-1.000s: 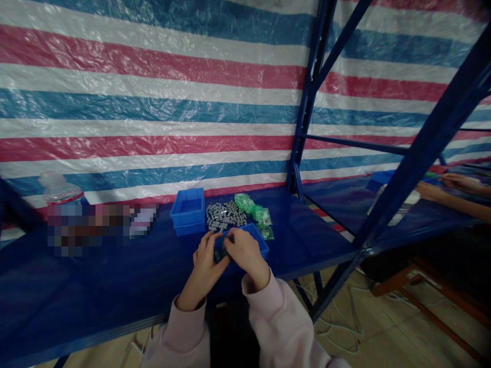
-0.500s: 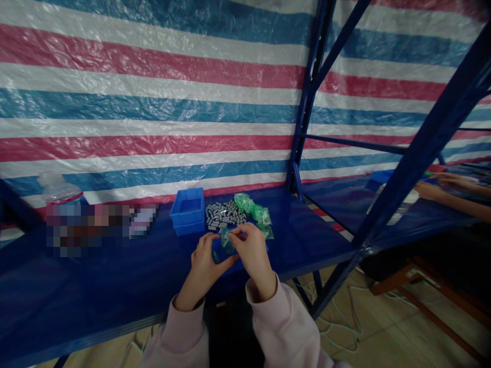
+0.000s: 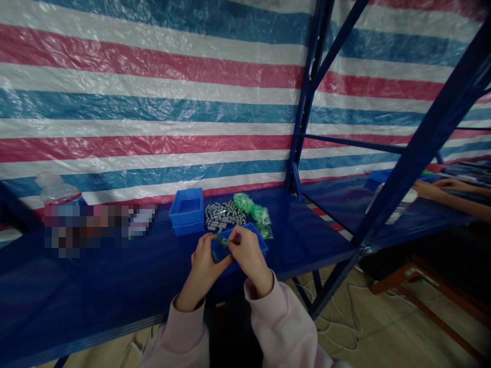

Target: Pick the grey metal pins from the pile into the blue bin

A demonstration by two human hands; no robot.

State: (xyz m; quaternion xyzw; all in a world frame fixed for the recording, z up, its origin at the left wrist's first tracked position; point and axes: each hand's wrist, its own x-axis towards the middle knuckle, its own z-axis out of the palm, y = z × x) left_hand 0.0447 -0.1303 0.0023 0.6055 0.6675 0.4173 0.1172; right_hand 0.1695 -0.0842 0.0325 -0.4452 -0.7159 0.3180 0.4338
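Observation:
My left hand (image 3: 204, 263) and my right hand (image 3: 247, 255) meet over a small blue bin (image 3: 258, 239) near the front of the blue shelf (image 3: 115, 286). Both pinch a small green plastic bag (image 3: 223, 239) between their fingertips. Behind the bin lies a heap of small grey metal cylinders (image 3: 224, 214). To its right sit several green plastic bags (image 3: 256, 213). Another blue bin (image 3: 187, 210) stands to the left of the heap.
A clear plastic bottle (image 3: 56, 188) stands at the far left against the striped tarpaulin (image 3: 153, 102). Blue rack posts (image 3: 307, 102) rise right of the bags. Another person's hands (image 3: 448, 186) work on the shelf at the right. White cables (image 3: 345, 317) lie on the floor.
My hands lifted a small green bag out of the near bin, then lowered slightly and drew closer together over it.

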